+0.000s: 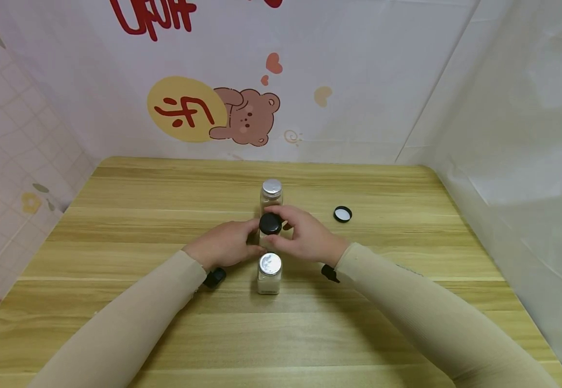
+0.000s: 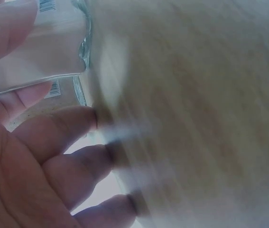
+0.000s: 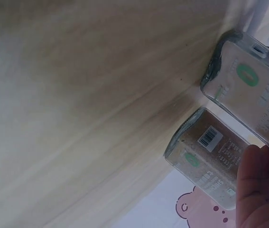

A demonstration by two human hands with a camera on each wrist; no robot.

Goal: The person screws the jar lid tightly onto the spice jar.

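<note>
Three square glass jars of pale powder stand in a row. My left hand [image 1: 227,242] holds the middle jar [image 2: 44,52] low on its side, thumb and index finger on opposite faces. On that jar's top, the thumb and fingers of my right hand [image 1: 305,233] grip a black screw lid [image 1: 271,223]. Onion powder lettering and a green mark show on the middle jar in the right wrist view. Behind it stands a jar [image 3: 208,156] with a barcode and a silver-sealed mouth. The front jar [image 1: 269,274], nearest me, also shows a silver seal and no lid.
Another black lid [image 1: 342,214] lies upside down on the wooden table [image 1: 203,345], right of the jars. White printed sheeting [image 1: 358,81] rises behind the table's far edge and along both sides. Small black devices sit at both wrists.
</note>
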